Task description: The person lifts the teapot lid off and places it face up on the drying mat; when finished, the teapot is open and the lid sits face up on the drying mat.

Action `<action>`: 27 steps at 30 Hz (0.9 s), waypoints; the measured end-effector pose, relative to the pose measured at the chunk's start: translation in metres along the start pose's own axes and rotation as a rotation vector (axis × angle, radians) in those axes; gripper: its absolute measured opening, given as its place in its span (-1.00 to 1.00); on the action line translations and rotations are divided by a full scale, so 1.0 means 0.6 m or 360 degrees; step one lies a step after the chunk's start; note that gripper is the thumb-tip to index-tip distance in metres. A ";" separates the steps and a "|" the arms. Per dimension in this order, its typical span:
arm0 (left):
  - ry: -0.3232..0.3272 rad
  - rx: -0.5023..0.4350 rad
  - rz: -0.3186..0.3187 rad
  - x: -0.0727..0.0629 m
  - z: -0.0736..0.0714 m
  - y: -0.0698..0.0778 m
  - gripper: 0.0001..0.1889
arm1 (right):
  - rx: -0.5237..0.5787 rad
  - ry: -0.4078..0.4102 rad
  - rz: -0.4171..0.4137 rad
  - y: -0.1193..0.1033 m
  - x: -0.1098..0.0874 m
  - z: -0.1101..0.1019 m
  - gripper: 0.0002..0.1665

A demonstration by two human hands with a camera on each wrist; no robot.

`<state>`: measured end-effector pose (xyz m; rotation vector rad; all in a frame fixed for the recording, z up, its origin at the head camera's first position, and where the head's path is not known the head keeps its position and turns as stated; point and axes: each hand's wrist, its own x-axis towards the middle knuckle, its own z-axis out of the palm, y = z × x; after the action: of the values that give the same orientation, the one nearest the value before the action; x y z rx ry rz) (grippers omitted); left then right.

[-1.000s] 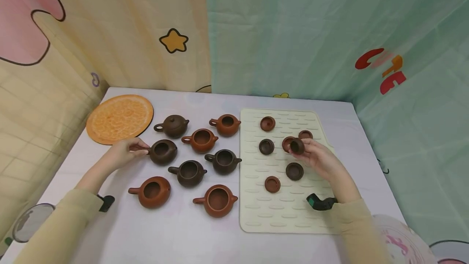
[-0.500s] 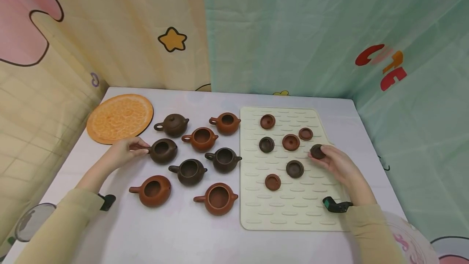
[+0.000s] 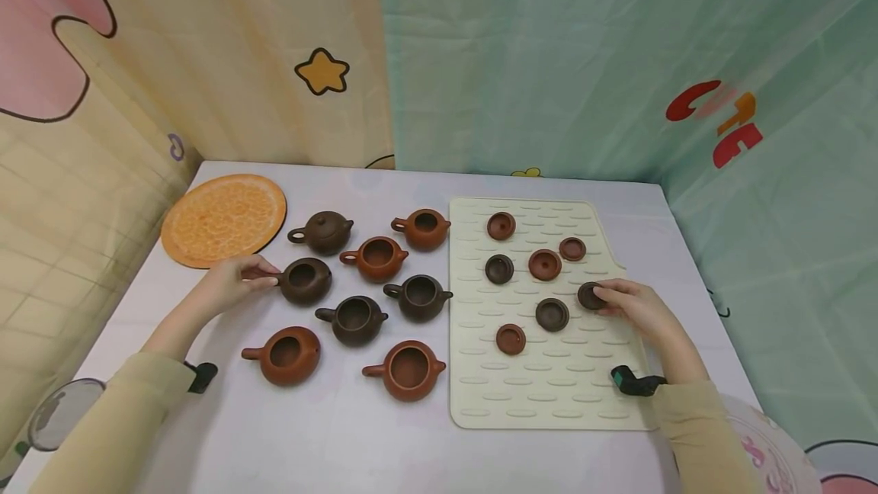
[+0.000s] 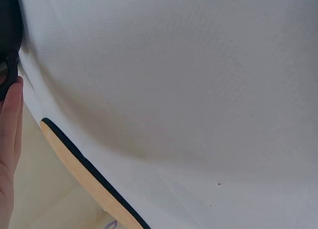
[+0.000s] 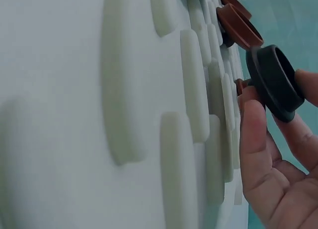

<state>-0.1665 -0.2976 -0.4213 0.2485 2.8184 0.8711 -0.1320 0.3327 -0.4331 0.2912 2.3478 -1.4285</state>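
My left hand (image 3: 236, 285) pinches the handle of a dark brown, lidless teapot (image 3: 306, 282) on the table's left half. In the left wrist view only a sliver of that teapot (image 4: 9, 28) and the fingers (image 4: 11, 124) show at the edge. On the right, my right hand (image 3: 641, 309) holds a small dark teapot lid (image 3: 589, 296) between thumb and fingers, close over the cream mat (image 3: 494, 395). The right wrist view shows this lid (image 5: 271, 82) hollow side up and tilted, the fingers around its rim. Several other lids, reddish and dark, lie on the mat, such as a dark one (image 3: 552, 315).
Several lidless teapots, reddish (image 3: 409, 370) and dark (image 3: 420, 298), stand around the left hand. A lidded dark teapot (image 3: 328, 232) stands behind them. An orange round mat (image 3: 225, 221) lies at the back left. Patterned curtains (image 3: 549, 59) hang behind the table.
My right hand has carried the dark lid rightward and slightly nearer, lowering it toward the mat's right side. The left hand stays at the teapot's handle.
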 end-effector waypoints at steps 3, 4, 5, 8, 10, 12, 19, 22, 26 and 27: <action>0.0002 -0.0006 0.0004 0.001 0.000 0.000 -0.85 | -0.0107 -0.0052 0.0016 0.003 -0.003 -0.004 -0.32; 0.0001 -0.0007 0.0005 0.001 -0.001 -0.001 -0.85 | -0.0143 -0.0066 0.0018 0.004 -0.003 -0.005 -0.34; 0.0002 -0.0006 0.0000 0.001 0.000 -0.001 -0.85 | -0.0172 -0.0083 0.0017 0.005 -0.004 -0.006 -0.37; 0.0001 -0.0005 0.0002 0.002 0.000 -0.003 -0.85 | -0.0274 -0.0095 0.0018 0.009 -0.006 -0.007 -0.41; 0.0004 -0.0001 0.0005 0.002 0.000 -0.004 -0.85 | -0.0318 -0.0091 0.0016 0.010 -0.006 -0.006 -0.41; 0.0004 -0.0004 0.0008 0.002 0.001 -0.004 -0.85 | -0.0346 -0.0089 0.0008 0.010 -0.007 -0.004 -0.39; 0.0009 -0.0009 0.0008 0.000 0.000 -0.001 -0.86 | -0.0339 -0.0107 -0.0027 0.008 -0.008 -0.001 -0.36; 0.0012 -0.0013 0.0010 0.000 0.000 0.000 -0.86 | -0.0374 -0.0106 -0.0041 0.006 -0.009 -0.002 -0.36; 0.0000 -0.0007 -0.0011 0.000 -0.001 0.000 -0.84 | -0.0498 -0.0061 -0.0041 -0.004 -0.008 -0.003 -0.34; -0.0009 -0.0005 -0.0020 0.000 -0.002 0.001 -0.83 | -0.0536 -0.0041 -0.0041 -0.007 -0.008 -0.003 -0.33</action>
<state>-0.1668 -0.2977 -0.4203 0.2325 2.8102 0.8710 -0.1297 0.3323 -0.4268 0.1489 2.5249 -1.0149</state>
